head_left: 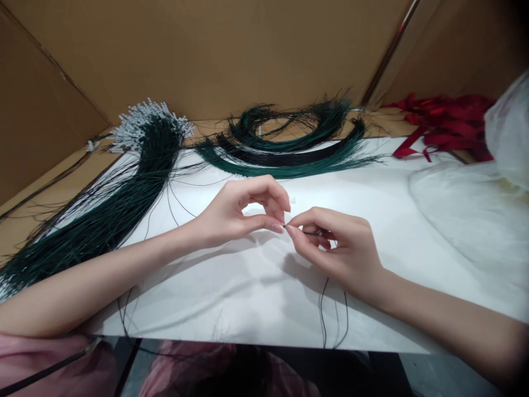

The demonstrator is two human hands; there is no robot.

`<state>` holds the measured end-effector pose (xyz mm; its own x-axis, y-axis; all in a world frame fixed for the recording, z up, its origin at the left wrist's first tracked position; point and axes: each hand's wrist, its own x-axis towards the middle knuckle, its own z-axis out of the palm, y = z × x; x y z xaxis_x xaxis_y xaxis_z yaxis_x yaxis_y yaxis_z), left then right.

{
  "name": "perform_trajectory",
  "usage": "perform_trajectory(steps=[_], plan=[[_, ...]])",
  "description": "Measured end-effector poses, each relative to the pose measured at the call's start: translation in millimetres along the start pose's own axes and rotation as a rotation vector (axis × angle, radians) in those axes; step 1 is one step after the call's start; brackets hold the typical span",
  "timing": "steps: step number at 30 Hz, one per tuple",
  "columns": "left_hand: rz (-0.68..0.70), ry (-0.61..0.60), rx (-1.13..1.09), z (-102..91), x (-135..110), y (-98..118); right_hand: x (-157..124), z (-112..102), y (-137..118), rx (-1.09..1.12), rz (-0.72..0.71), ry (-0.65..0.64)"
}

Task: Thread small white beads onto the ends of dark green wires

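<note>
My right hand (336, 248) pinches a thin dark cord (318, 233) between thumb and forefinger. A loop of dark cord hangs below this hand toward the front edge of the white table sheet. My left hand (250, 212) is curled, its thumb tip and fingertips meeting the right fingertips at a tiny dark end or knot of the cord. The left fingers partly hide what they pinch there. Both hands are held over the middle of the white sheet (248, 298).
To the left lies a thick bundle of dark green cords (140, 182) with white tips (149, 124). More curved green and black cord bundles (285, 160) lie at the back. Red ribbons (446, 127) and a translucent plastic bag (475, 215) sit at the right. Cardboard walls (231, 55) stand behind.
</note>
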<state>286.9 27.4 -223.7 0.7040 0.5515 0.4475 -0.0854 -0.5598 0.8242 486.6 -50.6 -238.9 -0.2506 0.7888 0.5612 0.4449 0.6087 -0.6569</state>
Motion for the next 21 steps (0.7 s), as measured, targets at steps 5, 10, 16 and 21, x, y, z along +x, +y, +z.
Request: perform_trajectory(steps=[5, 10, 16, 21], plan=[[-0.010, -0.014, 0.026, -0.2, 0.5, 1.0, 0.5, 0.3, 0.8, -0.018, -0.032, 0.002], [0.006, -0.017, 0.036, -0.7, -0.1, 2.1, 1.1, 0.4, 2.4, -0.042, -0.058, 0.007], [0.040, 0.005, 0.080, -1.1, -1.4, 3.4, 2.5, -1.7, -0.1, -0.054, -0.058, 0.020], [0.034, -0.007, 0.125, -0.9, -2.1, 5.5, 1.7, -1.0, 1.0, -0.055, -0.069, 0.012]])
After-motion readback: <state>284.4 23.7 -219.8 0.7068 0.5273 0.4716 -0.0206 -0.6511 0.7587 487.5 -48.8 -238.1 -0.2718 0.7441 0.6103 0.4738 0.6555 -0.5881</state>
